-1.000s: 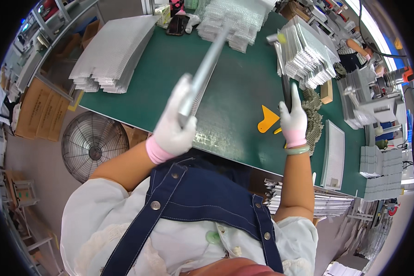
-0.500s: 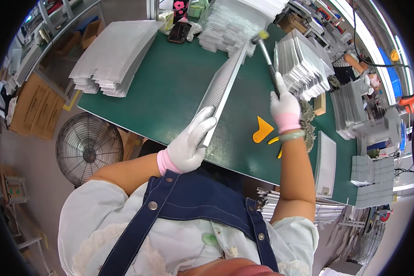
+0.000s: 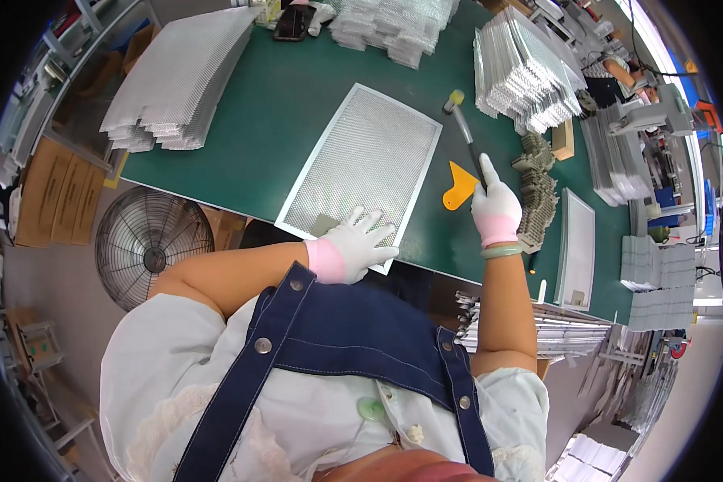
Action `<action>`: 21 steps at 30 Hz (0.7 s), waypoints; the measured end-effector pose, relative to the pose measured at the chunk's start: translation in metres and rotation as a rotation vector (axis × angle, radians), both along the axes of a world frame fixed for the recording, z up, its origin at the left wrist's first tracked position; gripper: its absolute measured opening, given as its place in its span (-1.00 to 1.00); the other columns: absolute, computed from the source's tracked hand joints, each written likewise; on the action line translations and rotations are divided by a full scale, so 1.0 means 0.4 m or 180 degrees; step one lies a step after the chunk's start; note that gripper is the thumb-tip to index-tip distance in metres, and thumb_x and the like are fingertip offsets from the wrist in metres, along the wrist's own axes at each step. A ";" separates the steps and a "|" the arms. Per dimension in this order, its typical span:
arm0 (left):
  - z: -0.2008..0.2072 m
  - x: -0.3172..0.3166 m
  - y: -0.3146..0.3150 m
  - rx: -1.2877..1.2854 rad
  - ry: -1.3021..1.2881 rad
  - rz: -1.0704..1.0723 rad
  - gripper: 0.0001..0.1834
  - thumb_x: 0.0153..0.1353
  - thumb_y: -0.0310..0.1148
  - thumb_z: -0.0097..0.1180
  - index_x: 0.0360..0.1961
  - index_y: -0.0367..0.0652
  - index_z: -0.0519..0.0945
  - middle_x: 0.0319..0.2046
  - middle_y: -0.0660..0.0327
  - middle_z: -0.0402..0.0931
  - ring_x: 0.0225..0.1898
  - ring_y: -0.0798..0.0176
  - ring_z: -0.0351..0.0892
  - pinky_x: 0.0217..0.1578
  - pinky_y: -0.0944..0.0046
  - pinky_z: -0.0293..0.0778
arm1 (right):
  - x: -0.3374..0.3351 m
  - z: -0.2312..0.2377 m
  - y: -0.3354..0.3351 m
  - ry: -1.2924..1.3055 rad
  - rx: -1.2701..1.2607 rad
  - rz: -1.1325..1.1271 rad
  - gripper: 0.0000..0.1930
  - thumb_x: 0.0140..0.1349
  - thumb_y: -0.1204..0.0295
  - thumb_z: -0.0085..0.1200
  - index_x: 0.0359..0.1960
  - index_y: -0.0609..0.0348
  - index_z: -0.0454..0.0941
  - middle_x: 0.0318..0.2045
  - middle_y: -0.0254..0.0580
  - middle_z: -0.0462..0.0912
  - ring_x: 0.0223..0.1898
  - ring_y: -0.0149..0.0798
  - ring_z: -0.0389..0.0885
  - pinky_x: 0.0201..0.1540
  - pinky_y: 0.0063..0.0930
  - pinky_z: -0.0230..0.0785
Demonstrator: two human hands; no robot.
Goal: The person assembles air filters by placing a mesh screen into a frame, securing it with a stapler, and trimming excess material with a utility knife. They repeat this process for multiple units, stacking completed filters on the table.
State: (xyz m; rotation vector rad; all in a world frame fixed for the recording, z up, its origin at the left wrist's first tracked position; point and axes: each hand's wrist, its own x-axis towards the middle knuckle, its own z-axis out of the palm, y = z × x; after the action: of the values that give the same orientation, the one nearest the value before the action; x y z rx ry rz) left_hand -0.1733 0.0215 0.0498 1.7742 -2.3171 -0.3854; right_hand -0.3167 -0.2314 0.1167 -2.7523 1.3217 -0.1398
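Observation:
A white-framed mesh panel (image 3: 361, 153) lies flat on the green table, tilted slightly to one side. My gloved left hand (image 3: 355, 245) rests on its near end with the fingers spread. A small greyish patch (image 3: 324, 225) shows on the mesh beside that hand. In my gloved right hand (image 3: 496, 201) is a mallet (image 3: 463, 124) with a dark grip and yellowish head, held low over the table to the right of the panel. An orange scraper (image 3: 459, 186) lies between the panel and my right hand.
Mesh sheets (image 3: 181, 76) are stacked at the far left, with more silvery stacks (image 3: 522, 68) at the right. Grey-green small pieces (image 3: 538, 193) lie in a row beyond my right hand. Another framed panel (image 3: 576, 249) lies near the right edge. A floor fan (image 3: 154, 249) stands at left.
The framed panel went from standing on edge to lying flat. My left hand let go of its edge and now lies spread on it. The mallet's head came down and nearer.

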 end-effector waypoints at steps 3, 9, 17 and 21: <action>-0.013 -0.004 -0.004 -0.0060 0.0052 -0.0003 -0.39 0.09 -0.34 0.19 0.23 0.04 0.43 0.33 -0.09 0.20 0.39 -0.39 0.06 0.34 -0.37 -0.01 | -0.026 -0.029 0.027 -0.0172 -0.0297 0.0005 -0.39 0.31 0.32 0.01 0.42 -0.32 0.24 -0.38 0.00 0.66 -0.37 0.06 0.65 -0.29 -0.05 0.47; 0.008 0.012 -0.009 -0.0093 0.0166 -0.0001 -0.40 0.10 -0.33 0.19 0.22 -0.06 0.43 0.30 -0.11 0.24 0.36 -0.33 0.14 0.33 -0.26 0.08 | -0.046 -0.098 0.000 -0.0056 -0.0054 -0.0004 -0.40 0.33 0.29 -0.02 0.43 -0.34 0.22 -0.38 -0.03 0.65 -0.38 0.05 0.66 -0.27 -0.06 0.50; 0.039 0.187 0.093 -0.0562 0.0467 0.3171 -0.30 0.25 -0.10 0.16 0.25 -0.43 0.35 0.02 -0.20 0.53 0.03 -0.10 0.56 0.13 0.09 0.44 | -0.119 -0.084 0.169 -0.0293 0.1204 0.0344 -0.56 0.31 0.01 0.06 -0.37 0.20 0.60 -0.37 0.12 0.63 -0.23 0.16 0.62 -0.13 -0.08 0.46; 0.075 0.216 0.075 0.0656 0.2516 0.3244 -0.38 0.32 -0.10 0.12 0.14 -0.51 0.43 -0.07 -0.13 0.61 -0.09 0.06 0.65 0.02 0.16 0.52 | -0.151 -0.129 0.293 -0.0749 0.3518 -0.0206 -0.43 0.34 -0.03 0.07 -0.12 0.39 0.60 -0.39 -0.05 0.69 -0.20 -0.25 0.68 -0.10 -0.37 0.48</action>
State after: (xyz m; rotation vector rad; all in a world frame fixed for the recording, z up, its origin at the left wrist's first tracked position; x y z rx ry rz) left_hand -0.0870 0.0514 0.0796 2.0756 -0.7409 -0.9035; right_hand -0.3770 -0.1143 0.0649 -1.6986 0.9724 0.2033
